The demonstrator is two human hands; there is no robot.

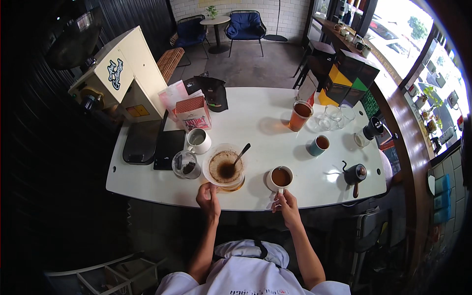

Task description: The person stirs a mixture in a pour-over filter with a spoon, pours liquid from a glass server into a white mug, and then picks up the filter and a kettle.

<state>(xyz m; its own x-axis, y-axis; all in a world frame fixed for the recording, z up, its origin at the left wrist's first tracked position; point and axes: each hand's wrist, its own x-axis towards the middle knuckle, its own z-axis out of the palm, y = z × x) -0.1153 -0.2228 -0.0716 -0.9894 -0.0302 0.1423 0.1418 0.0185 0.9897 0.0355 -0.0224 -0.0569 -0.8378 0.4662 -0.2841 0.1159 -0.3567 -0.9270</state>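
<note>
My right hand (286,202) pinches the handle of a white cup (270,181) of brown coffee, which stands near the table's front edge. My left hand (209,200) is closed at the lower left edge of a wide coffee dripper (211,180); its fingertips are partly hidden there. Wet grounds line the filter, with dark liquid in the middle. A spoon (242,153) leans in it, handle up to the right. Beneath shows part of a glass server (235,187) with amber liquid. Left of the dripper are a glass (194,170) with dark contents and a white mug (199,141).
On the white table (255,118) stand a tall glass of amber drink (300,116), a teal cup (319,146), clear glasses (333,114), a black kettle (354,174) and a hand grinder (372,128). At left are a cream machine (123,73), a black scale (169,150) and coffee bags (193,112).
</note>
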